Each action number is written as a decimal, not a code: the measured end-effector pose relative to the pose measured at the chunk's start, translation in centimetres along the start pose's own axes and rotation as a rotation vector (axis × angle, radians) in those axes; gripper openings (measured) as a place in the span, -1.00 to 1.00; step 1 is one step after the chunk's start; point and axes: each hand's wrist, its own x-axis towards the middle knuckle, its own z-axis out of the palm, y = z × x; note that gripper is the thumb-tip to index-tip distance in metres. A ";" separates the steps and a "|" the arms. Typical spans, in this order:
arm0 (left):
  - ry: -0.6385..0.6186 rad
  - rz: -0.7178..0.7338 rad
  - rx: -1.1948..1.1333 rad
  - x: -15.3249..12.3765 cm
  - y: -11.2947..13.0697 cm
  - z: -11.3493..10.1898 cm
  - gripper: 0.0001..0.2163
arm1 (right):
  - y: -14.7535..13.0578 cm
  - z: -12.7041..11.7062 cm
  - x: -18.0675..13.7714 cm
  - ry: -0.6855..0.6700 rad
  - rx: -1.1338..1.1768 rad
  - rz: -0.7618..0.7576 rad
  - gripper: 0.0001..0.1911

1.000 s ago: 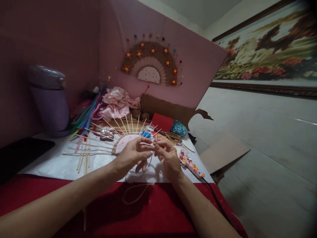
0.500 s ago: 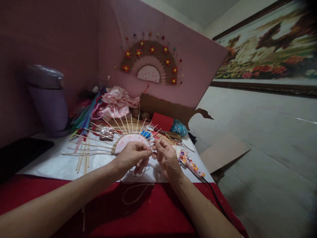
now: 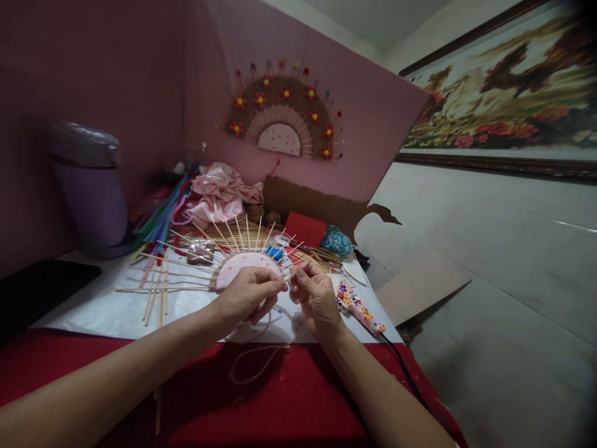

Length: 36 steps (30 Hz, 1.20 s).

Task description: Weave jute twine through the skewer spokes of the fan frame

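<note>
A half-round pink dotted piece (image 3: 242, 266) lies on the white sheet, edged with twine, with thin wooden sticks (image 3: 248, 231) fanning out from its curve. At its right end my left hand (image 3: 254, 292) is closed in a pinch, thumb against fingers. My right hand (image 3: 317, 298) pinches close beside it, just right of the piece. A thin strand of twine (image 3: 288, 346) seems to run between the fingertips, and its slack loops below the hands over the red cloth. What exactly the fingertips grip is small and partly hidden.
A flower-patterned glue gun (image 3: 359, 308) with a black cord lies at right. Loose sticks (image 3: 161, 298) cross at left. Behind are scissors (image 3: 329, 255), blue yarn (image 3: 337, 240), pink cloth (image 3: 219, 190) and a purple flask (image 3: 91, 193). A finished-looking fan decoration (image 3: 284, 118) hangs on the pink board.
My left hand's lower fingers have curled in closer to the palm. My right hand has shifted slightly, its fingers more closed. The half-round piece stays in place.
</note>
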 end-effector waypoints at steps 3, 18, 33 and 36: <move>-0.011 0.004 0.003 0.0 0.0 0.0 -0.87 | 0.0 0.0 0.0 0.032 -0.003 -0.015 -0.75; 0.007 0.019 0.034 0.0 0.1 0.3 -0.83 | 0.3 -0.1 0.0 0.050 -0.034 -0.060 -0.79; -0.008 0.026 0.015 0.1 0.0 0.2 -0.88 | 0.2 -0.1 0.0 0.065 -0.007 -0.064 -0.79; 0.012 0.007 0.015 0.1 0.0 0.1 -0.83 | 0.3 -0.1 0.0 0.039 -0.021 -0.074 -0.81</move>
